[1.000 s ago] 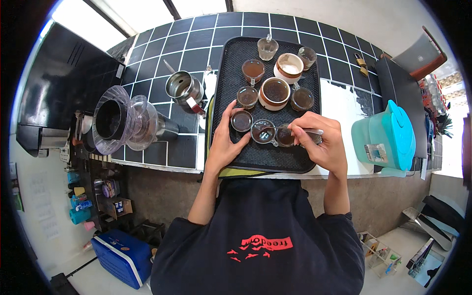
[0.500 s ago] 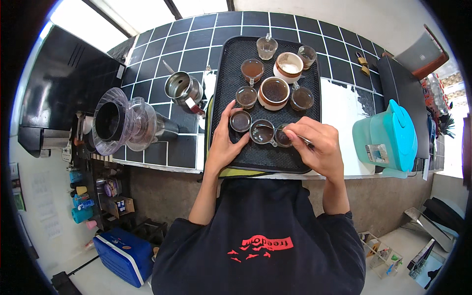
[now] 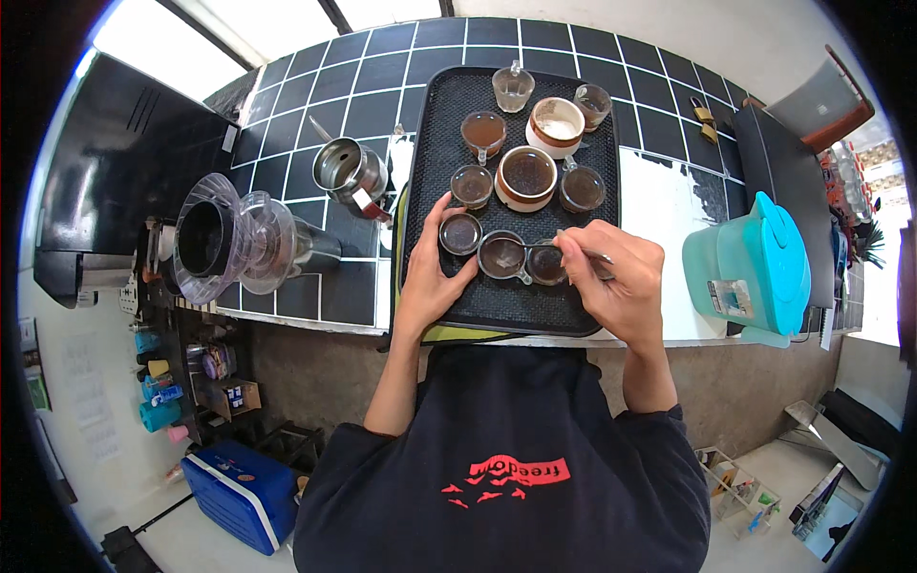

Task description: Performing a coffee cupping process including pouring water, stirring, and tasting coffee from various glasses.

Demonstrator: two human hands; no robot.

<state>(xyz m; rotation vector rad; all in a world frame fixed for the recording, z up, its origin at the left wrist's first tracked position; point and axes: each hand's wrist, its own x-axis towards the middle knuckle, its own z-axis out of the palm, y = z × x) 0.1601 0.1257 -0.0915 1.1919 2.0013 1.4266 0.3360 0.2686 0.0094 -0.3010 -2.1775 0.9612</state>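
My right hand (image 3: 619, 277) pinches the handle of a thin metal spoon (image 3: 541, 246), whose tip reaches left into a small glass cup (image 3: 502, 256) of dark liquid. Beside that cup, partly behind my right fingers, is another dark-filled glass cup (image 3: 546, 264). My left hand (image 3: 432, 277) curves around a third glass cup (image 3: 460, 234), thumb and forefinger on either side of it. All stand on a black textured tray (image 3: 478, 310). Just beyond are a brown-and-white ceramic bowl (image 3: 525, 198) of dark liquid and two dark-filled glass cups, left (image 3: 472, 187) and right (image 3: 582, 190).
Farther up the tray stand a cup of brown liquid (image 3: 483, 134), a pale-filled ceramic bowl (image 3: 556, 129) and two clear glass cups. A metal pot (image 3: 350, 177) and clear plastic dripper (image 3: 266, 244) are left of the tray, a turquoise pitcher (image 3: 745, 272) to its right.
The spoon lies flatter across the cups now, and my right hand has risen slightly. My left hand stays around its cup. The tray and cups appear shifted slightly left in view.
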